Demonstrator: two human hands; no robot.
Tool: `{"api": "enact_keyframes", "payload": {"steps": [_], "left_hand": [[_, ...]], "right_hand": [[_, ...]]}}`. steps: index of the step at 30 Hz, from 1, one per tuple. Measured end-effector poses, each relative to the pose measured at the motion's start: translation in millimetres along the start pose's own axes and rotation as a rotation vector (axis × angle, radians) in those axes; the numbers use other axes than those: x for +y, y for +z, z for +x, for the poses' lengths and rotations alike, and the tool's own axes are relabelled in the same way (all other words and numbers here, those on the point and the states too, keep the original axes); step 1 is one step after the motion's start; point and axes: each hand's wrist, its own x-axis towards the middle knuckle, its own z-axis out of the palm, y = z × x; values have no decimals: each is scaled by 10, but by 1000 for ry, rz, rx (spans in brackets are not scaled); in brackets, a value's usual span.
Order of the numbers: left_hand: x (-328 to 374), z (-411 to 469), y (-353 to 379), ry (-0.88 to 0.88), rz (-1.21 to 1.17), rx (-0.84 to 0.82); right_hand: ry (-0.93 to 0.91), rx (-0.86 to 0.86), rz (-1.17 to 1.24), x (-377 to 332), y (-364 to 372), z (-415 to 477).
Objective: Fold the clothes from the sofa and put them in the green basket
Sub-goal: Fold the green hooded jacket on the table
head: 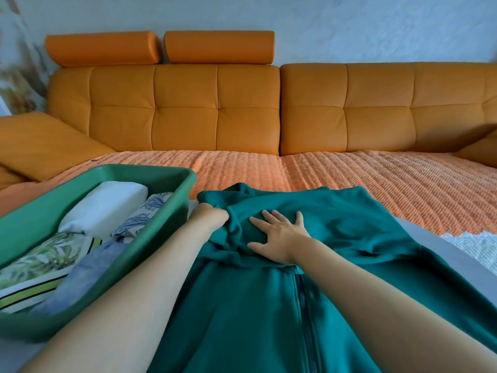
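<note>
Orange tufted sofa, pale textured wall

No words, labels, brands or numbers are showing legibly on the teal garment, the green basket, its folded clothes or the sofa.

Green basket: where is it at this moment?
In the head view, the green basket sits at lower left, beside the teal garment, left of the left hand.

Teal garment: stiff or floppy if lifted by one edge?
Probably floppy: the teal garment bunches into soft folds where the left hand grips it. Likely drapes, not rolls; it lies flat under the right hand. The zip may stiffen that strip slightly.
</note>
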Motion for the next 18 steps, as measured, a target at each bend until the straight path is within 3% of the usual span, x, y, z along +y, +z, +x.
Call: {"api": "enact_keyframes", "payload": {"steps": [3, 8, 11, 13, 15, 18], "left_hand": [[259, -141, -25, 26, -157, -117], [790, -441, -4, 252, -176, -363], [1081, -696, 256, 348, -154, -504], [1163, -834, 517, 309, -155, -678], [1149, -914, 725, 229, -156, -813], [1089, -851, 826, 259, -155, -801]], "right_hand": [[-40, 10, 130, 27, -44, -69], [90, 323, 921, 408, -330, -311], [186, 350, 1288, 623, -522, -435], [235, 334, 1310, 716, -571, -477], [345, 341, 1115, 797, -502, -519], [450, 345, 905, 907, -297, -573]]}}
